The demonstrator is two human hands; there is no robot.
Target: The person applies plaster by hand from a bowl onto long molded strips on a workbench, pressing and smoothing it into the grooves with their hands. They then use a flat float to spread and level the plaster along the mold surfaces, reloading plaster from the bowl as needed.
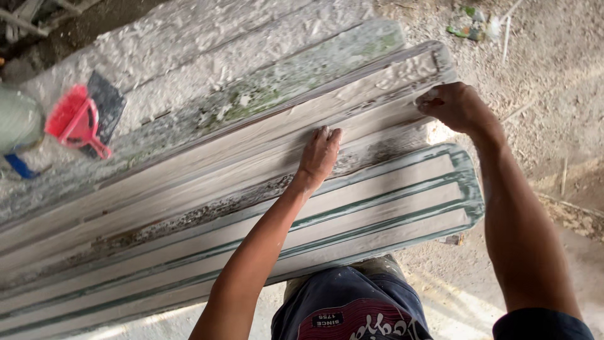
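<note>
Several long moulded strips lie side by side, coated in white plaster. My left hand rests palm down on the middle strip, fingers together and pressing on its surface. My right hand is curled around the far right end of that same strip, with something small and white under its fingers that I cannot make out. Nearest to me lies a strip with green grooves and a rounded end.
A red-handled scraper with a dark blade lies on the rough plaster at the left, beside a pale green container. Dusty ground with scraps spreads to the right. My dark shorts show at the bottom.
</note>
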